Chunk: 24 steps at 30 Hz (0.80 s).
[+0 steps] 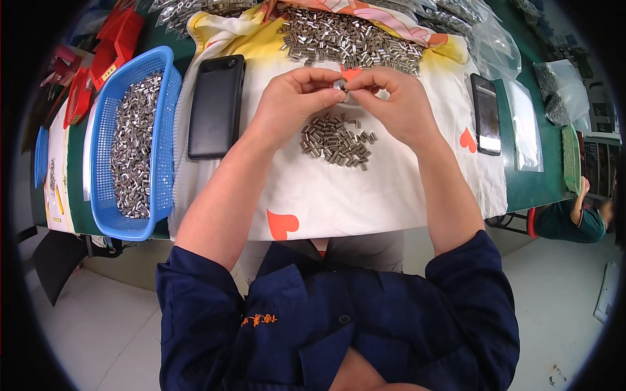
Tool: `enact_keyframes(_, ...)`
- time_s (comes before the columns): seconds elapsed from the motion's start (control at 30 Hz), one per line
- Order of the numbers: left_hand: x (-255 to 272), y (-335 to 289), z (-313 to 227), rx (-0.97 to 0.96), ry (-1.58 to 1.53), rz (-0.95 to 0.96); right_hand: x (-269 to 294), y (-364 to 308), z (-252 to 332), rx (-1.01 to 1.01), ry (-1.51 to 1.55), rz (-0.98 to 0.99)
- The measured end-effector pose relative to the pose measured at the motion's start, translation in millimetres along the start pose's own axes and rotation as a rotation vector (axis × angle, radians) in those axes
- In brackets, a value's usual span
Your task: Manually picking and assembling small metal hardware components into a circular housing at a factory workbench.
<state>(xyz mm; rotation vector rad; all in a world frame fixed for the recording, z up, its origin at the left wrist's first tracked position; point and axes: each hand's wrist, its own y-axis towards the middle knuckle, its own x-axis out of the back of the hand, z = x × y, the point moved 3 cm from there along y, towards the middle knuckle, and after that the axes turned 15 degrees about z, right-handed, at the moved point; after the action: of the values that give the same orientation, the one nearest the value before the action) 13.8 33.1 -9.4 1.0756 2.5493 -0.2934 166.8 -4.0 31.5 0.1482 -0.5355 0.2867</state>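
Observation:
My left hand [297, 98] and my right hand [391, 98] meet above a white cloth [391, 202] printed with red hearts. Between the fingertips of both is a small silvery metal sleeve [339, 85], pinched by the left fingers and touched from the other side by the right thumb and forefinger. Whether the right fingers hold a second tiny part cannot be made out. Just below the hands lies a small pile of short metal sleeves [332, 143]. A larger heap of similar sleeves [345, 39] spreads over the cloth beyond them.
A blue plastic basket [167, 130] full of small metal parts stands at the left, next to a black power bank [215, 107]. At the right lie a phone [486, 114] and clear bags [525, 130]. Red bins [117, 45] sit far left. Another person [567, 218] is at the right edge.

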Motion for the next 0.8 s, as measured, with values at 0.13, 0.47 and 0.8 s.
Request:
enact_keyframes(0.13, 0, 0, 1, -0.006, 0.039, 0.004, -2, -1, 3, 0.026, -0.102, -0.034)
enact_keyframes(0.47, -3, -1, 0, 0.022, 0.142, -0.006, 3, -3, 3, -0.006, -0.099, 0.070)
enact_keyframes(0.8, -12, -1, 0, 0.069, 0.344, 0.087, 19, 10, -38, -0.068, -0.500, -0.167)
